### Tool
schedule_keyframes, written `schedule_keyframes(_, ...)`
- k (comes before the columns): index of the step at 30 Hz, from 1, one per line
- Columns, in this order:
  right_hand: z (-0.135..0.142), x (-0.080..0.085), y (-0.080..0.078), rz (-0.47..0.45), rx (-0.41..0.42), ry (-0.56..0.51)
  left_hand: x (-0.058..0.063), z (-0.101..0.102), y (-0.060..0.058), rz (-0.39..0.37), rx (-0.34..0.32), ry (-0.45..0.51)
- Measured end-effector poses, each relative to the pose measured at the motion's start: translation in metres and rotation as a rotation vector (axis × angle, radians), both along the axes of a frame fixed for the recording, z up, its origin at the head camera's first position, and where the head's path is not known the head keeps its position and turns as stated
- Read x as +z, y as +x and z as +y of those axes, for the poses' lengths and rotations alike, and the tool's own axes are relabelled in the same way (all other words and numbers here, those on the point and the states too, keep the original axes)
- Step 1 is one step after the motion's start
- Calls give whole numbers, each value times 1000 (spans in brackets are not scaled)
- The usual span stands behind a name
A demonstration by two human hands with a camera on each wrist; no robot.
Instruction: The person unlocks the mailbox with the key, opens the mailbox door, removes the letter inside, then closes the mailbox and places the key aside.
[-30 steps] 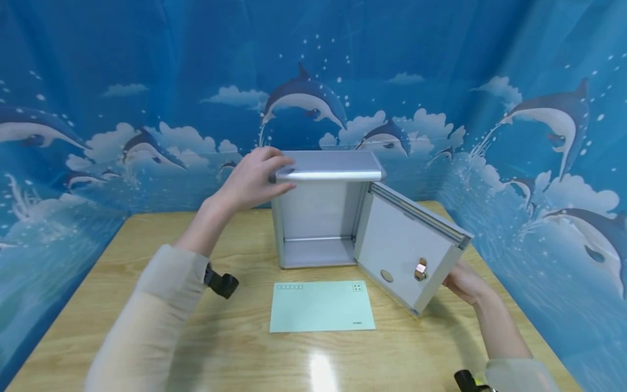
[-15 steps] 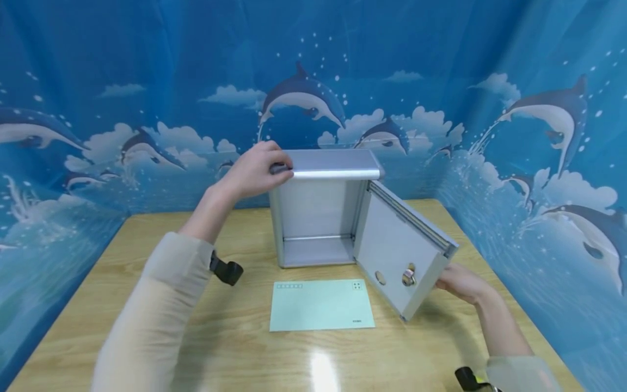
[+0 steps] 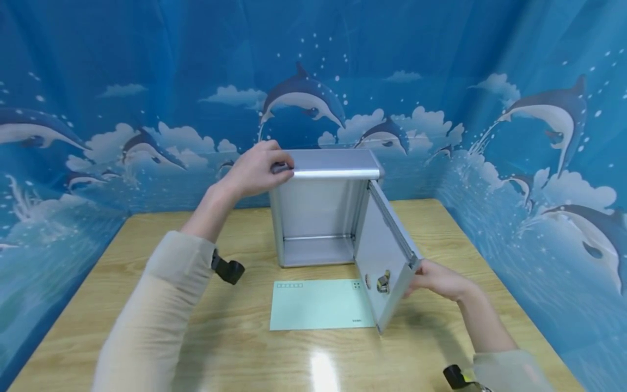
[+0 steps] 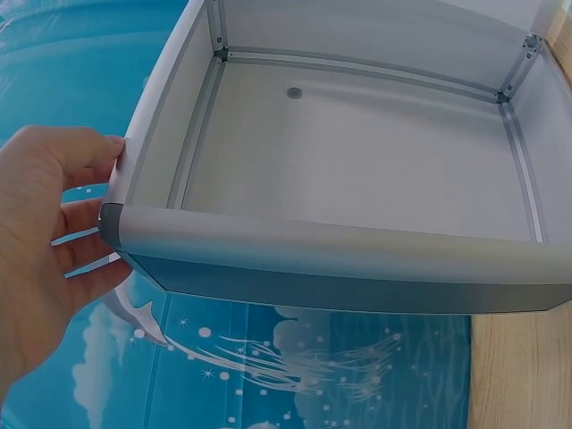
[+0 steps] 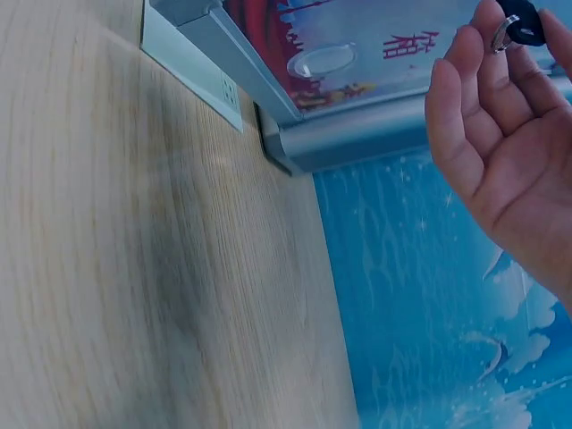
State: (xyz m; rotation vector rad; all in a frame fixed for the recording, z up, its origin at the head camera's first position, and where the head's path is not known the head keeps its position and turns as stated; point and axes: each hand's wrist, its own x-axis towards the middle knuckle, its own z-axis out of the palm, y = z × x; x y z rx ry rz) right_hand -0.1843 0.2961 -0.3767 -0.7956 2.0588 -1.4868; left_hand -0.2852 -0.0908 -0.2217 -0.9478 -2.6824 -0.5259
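A silver-grey metal letter box [image 3: 333, 159] stands on the table, its front door [image 3: 379, 242] swung out to the right. My left hand [image 3: 254, 170] grips the box's upper left corner; the left wrist view shows the thumb and fingers [image 4: 85, 241] at that corner. Behind the door's free edge is my right hand [image 3: 441, 280], partly hidden by it in the head view. In the right wrist view that hand pinches a black-headed key [image 5: 527, 25] with a metal ring, at the door's printed outer face. A metal lock cam [image 3: 383, 282] shows on the inner face.
A pale green envelope [image 3: 318, 306] lies flat in front of the box, its right edge partly behind the door. The wooden table [image 3: 235, 337] carries everything. A blue dolphin-print curtain [image 3: 196, 65] closes off the back and sides.
The door has swung inward, its free edge moving left over the envelope's right side. My right hand has moved left with it. My left hand stays at the box corner, its fingers drawn in slightly.
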Motion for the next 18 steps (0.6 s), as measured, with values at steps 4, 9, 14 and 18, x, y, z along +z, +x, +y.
schedule_keyframes(4,-9,3,0,4,30,6,0,0,0,11,0,-3)
schedule_keyframes(9,-19,4,-2,12,73,-4,1,0,2,23,-1,-2)
schedule_keyframes(14,-31,3,-2,37,120,-35,1,1,2,27,-2,-2)
schedule_keyframes(18,-43,3,0,51,152,-33,-1,1,2,27,-5,-3)
